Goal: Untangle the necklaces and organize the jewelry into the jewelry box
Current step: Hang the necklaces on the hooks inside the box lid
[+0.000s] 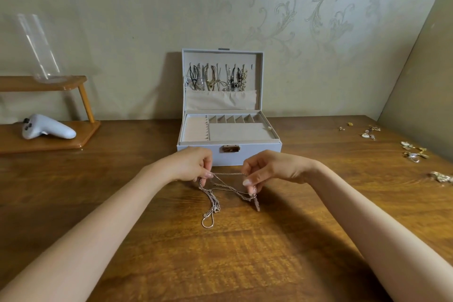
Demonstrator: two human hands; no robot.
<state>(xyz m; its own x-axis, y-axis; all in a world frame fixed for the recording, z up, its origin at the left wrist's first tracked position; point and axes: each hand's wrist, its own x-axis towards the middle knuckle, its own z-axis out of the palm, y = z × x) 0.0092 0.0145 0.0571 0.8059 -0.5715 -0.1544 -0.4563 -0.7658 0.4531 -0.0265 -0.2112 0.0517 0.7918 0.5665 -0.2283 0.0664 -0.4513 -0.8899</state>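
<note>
At the centre of the frame, just below the open jewelry box, both hands work a knot of silver necklaces. The left hand pinches a strand between thumb and finger, and the right hand pinches another, a chain stretched taut between them. The rest hangs down to the wooden table, ending in a loop at lower centre. How many chains are snarled is hard to tell, perhaps three. Doing this well likely means easing the tension, finding a free clasp end and feeding it back through, not tugging. Loose earrings wait at the right edge.
</note>
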